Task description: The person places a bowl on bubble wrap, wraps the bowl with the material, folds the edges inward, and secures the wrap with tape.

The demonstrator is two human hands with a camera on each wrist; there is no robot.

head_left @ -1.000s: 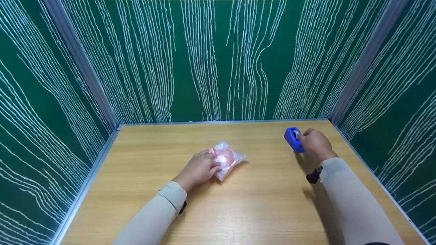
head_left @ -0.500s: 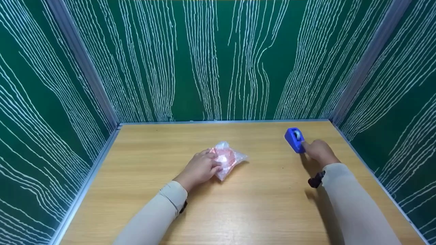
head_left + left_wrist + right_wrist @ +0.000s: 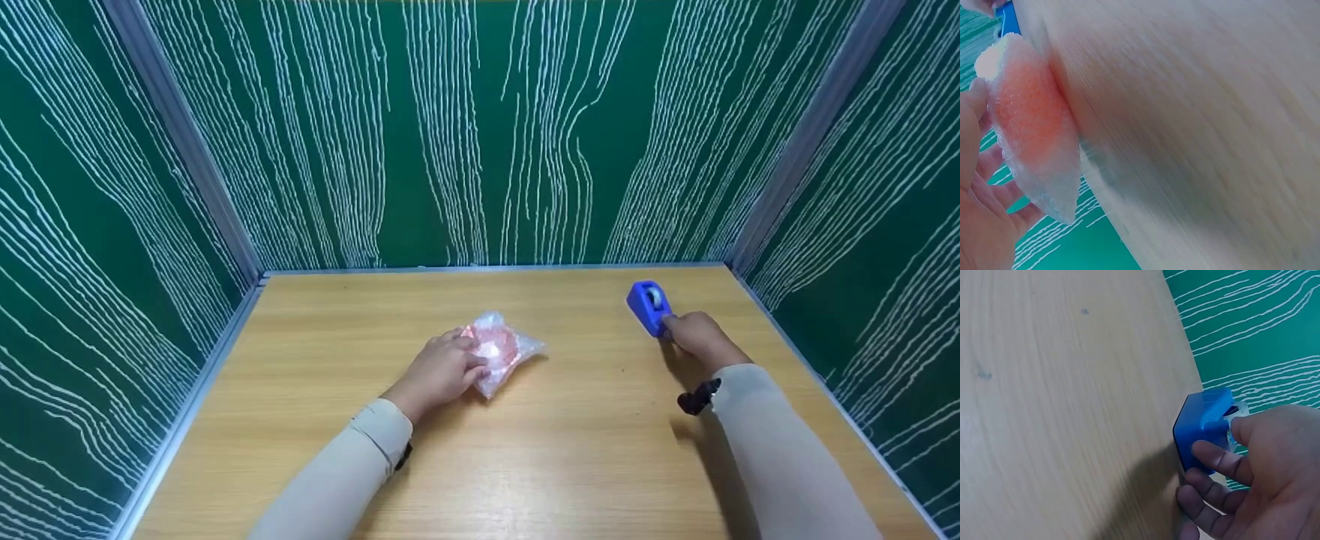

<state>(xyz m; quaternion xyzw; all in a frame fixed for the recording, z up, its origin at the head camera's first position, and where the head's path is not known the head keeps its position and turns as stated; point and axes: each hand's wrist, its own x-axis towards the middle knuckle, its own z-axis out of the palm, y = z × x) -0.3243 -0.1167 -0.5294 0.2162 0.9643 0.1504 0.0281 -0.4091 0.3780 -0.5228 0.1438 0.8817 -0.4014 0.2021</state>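
Note:
A bundle of clear bubble wrap with something reddish inside (image 3: 499, 349) (image 3: 1033, 112) lies mid-table. My left hand (image 3: 439, 371) (image 3: 982, 197) grips its left side, thumb on one face and fingers behind it. To the right stands a blue tape dispenser (image 3: 643, 309) (image 3: 1199, 430) with a roll of tape (image 3: 654, 298) in it. My right hand (image 3: 701, 335) (image 3: 1275, 467) holds the dispenser's near end between thumb and forefinger; the other fingers curl beside it. Whether a strip of tape is between the fingertips cannot be made out.
The wooden table (image 3: 337, 322) is bounded by grey metal edging at the back and sides. Green panels with white wavy lines (image 3: 405, 150) rise behind it and at both sides. The dispenser stands near the back right corner.
My right hand has moved from the tape roll toward me, to the dispenser's near end. The view has shifted very slightly. My left hand and the bundle have stayed in place.

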